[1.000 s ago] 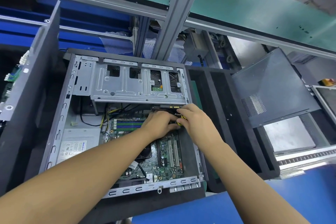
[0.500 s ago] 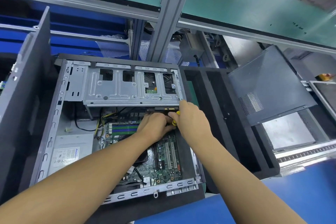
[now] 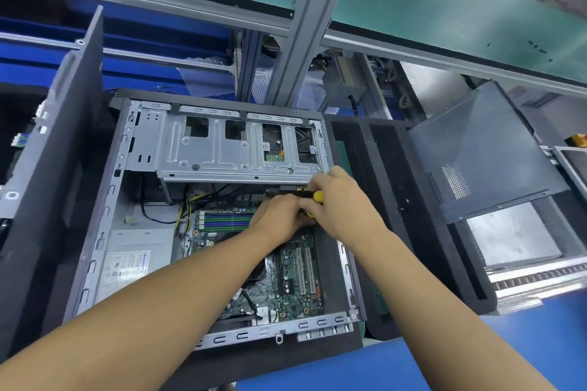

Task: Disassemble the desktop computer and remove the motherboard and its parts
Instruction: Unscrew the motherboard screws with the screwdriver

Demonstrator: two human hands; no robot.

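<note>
The open desktop case (image 3: pixel 104 219) lies on its side in front of me. A green motherboard (image 3: pixel 295 282) fills its lower right part, with RAM sticks (image 3: pixel 227 221) to the left of my hands. A silver drive cage (image 3: pixel 235 149) spans the top. My right hand (image 3: pixel 343 203) grips a yellow-and-black screwdriver (image 3: pixel 317 196) just below the cage's right end. My left hand (image 3: pixel 279 216) is curled beside it over the board, touching the right hand; what its fingers hold is hidden.
A grey power supply (image 3: pixel 136 260) sits in the case's lower left, with yellow and black cables (image 3: pixel 187 203) above it. The removed side panel (image 3: pixel 482 149) leans at the right. A dark panel (image 3: pixel 54 168) stands upright at the left. A grey frame post (image 3: pixel 305 25) rises behind.
Both hands stay together below the drive cage, shifting only slightly upward and right; the yellow screwdriver handle shows more clearly. My view has moved a little.
</note>
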